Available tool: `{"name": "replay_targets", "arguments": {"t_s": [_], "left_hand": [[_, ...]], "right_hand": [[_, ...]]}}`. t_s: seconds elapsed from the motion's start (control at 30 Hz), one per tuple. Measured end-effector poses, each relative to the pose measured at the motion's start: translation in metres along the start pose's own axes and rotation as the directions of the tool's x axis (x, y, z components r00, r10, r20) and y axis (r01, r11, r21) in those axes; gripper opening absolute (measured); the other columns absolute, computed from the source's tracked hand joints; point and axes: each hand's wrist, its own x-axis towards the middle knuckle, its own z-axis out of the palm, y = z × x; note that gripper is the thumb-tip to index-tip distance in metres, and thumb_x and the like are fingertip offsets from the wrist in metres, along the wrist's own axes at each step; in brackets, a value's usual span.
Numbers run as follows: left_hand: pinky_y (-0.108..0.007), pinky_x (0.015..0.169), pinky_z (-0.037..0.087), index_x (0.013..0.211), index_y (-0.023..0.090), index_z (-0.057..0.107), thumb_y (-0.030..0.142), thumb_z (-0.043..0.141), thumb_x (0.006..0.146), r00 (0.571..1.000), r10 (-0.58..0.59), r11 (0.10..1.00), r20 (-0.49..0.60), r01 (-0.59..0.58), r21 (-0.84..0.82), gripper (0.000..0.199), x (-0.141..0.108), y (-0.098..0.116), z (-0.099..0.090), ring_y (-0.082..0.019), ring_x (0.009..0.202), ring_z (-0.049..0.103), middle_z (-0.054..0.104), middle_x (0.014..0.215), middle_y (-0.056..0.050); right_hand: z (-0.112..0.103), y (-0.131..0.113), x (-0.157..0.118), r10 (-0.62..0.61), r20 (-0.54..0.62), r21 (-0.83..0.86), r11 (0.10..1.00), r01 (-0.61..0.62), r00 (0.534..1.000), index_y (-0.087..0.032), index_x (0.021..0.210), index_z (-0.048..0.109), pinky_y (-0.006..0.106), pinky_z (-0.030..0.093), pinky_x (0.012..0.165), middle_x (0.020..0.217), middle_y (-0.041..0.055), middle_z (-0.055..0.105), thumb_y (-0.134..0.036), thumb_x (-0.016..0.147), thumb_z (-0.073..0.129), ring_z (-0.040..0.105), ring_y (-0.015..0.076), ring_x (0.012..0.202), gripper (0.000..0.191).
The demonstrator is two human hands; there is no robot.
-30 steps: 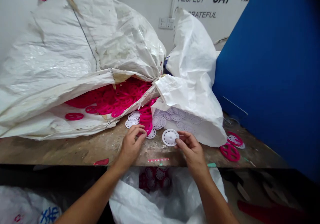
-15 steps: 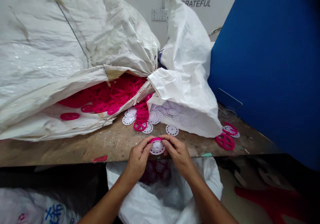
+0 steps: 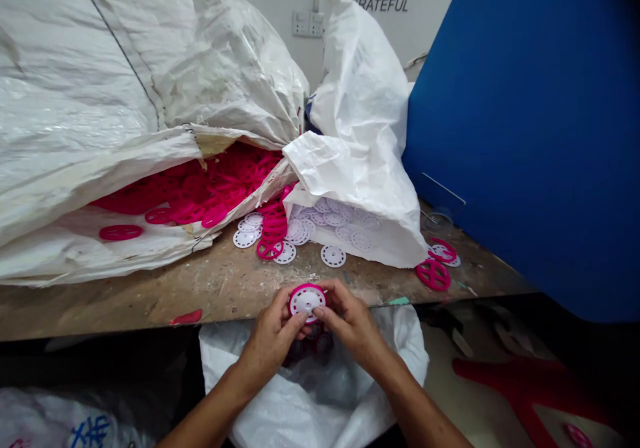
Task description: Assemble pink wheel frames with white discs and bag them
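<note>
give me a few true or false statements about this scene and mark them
1. The left hand and right hand hold a white perforated disc set inside a pink ring. True.
2. The right hand is empty. False: the right hand is on the pink ring and disc too.
3. Pink rings spill from a white woven sack towards the bench. True.
4. The blue panel stands left of the hands. False: the blue panel stands to their right.
5. A white plastic bag lies below the bench edge, under the hands. True.
</note>
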Motion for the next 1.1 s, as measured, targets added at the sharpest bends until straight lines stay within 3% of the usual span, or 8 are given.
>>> {"name": "replay_targets", "arguments": {"t_s": [0.17,0.3,0.5,0.63,0.73,0.9,1.0,1.1], "left_hand": [[-0.026,0.061,0.049,0.123,0.021,0.053,0.031,0.06,0.08,0.994,0.027,0.951,0.102,-0.057,0.305,0.044,-0.005,0.025,-0.019,-0.016,0.066,0.063,0.068,0.093,-0.005],[-0.031,0.077,0.047,0.104,0.02,0.063,0.024,0.053,0.086,0.933,0.354,0.671,-0.068,-0.203,0.713,0.021,0.016,0.04,-0.049,-0.019,0.082,0.062,0.067,0.096,-0.005],[-0.032,0.077,0.046,0.09,0.016,0.064,0.016,0.053,0.086,0.842,0.539,0.29,-0.026,-0.156,0.944,0.012,0.068,0.018,-0.081,-0.021,0.087,0.057,0.059,0.091,-0.007],[-0.031,0.076,0.046,0.088,0.016,0.063,0.016,0.05,0.088,0.833,0.553,0.28,0.007,-0.194,0.94,0.013,0.067,0.013,-0.081,-0.02,0.085,0.057,0.058,0.091,-0.007],[-0.027,0.074,0.047,0.095,0.017,0.063,0.013,0.047,0.089,0.798,0.593,0.271,0.105,-0.321,0.907,0.018,0.05,0.015,-0.07,-0.017,0.085,0.058,0.059,0.1,-0.007],[-0.028,0.072,0.048,0.097,0.018,0.064,0.01,0.046,0.088,0.643,0.72,0.183,0.261,-0.539,0.822,0.022,0.027,0.014,-0.045,-0.018,0.084,0.058,0.061,0.097,-0.007],[-0.036,0.084,0.047,0.094,0.022,0.067,0.013,0.051,0.086,0.608,0.781,0.309,0.142,-0.573,0.759,0.02,0.021,0.013,-0.032,-0.022,0.096,0.056,0.062,0.103,-0.007],[-0.039,0.091,0.046,0.118,0.028,0.058,0.02,0.056,0.085,0.837,0.53,0.81,-0.135,-0.452,0.374,0.034,0.019,0.016,-0.023,-0.024,0.113,0.053,0.052,0.129,-0.008]], "right_hand": [[-0.027,-0.004,0.013,-0.03,0.013,-0.192,0.981,0.032,0.999,-0.022,0.105,0.062,0.029,0.047,0.073,0.09,0.0032,0.067,-0.033,0.083,0.058,0.062,0.0189,0.082,0.025],[-0.048,0.004,0.048,-0.145,-0.283,-0.539,0.842,-0.032,0.948,-0.019,0.105,0.064,0.036,0.045,0.083,0.103,0.0094,0.064,-0.037,0.084,0.054,0.06,0.0247,0.094,0.029],[-0.054,0.016,0.077,-0.06,-0.284,-0.736,0.654,-0.177,0.957,-0.017,0.113,0.059,0.038,0.044,0.081,0.114,0.013,0.054,-0.041,0.078,0.06,0.058,0.028,0.098,0.043],[-0.055,0.015,0.076,-0.031,-0.327,-0.522,0.839,-0.154,0.944,-0.02,0.1,0.056,0.032,0.044,0.07,0.093,0.0052,0.06,-0.037,0.071,0.064,0.058,0.0219,0.082,0.034],[-0.045,0.007,0.071,0.102,-0.281,-0.037,0.993,-0.117,0.954,-0.022,0.095,0.05,0.026,0.039,0.054,0.076,-0.0001,0.059,-0.04,0.07,0.064,0.054,0.016,0.063,0.034],[-0.018,-0.008,0.063,0.187,-0.119,0.382,0.915,-0.129,0.975,-0.019,0.079,0.048,0.021,0.035,0.051,0.064,-0.0029,0.057,-0.044,0.073,0.064,0.046,0.0085,0.049,0.031],[-0.01,-0.011,0.057,0.176,-0.04,0.344,0.927,-0.152,0.984,-0.02,0.08,0.045,0.02,0.033,0.049,0.054,-0.0051,0.055,-0.045,0.079,0.059,0.047,0.0089,0.045,0.029],[-0.008,-0.012,0.05,0.142,-0.049,0.376,0.92,-0.113,0.989,-0.021,0.083,0.042,0.02,0.032,0.047,0.055,-0.0063,0.055,-0.045,0.081,0.057,0.047,0.0085,0.044,0.029]]}}
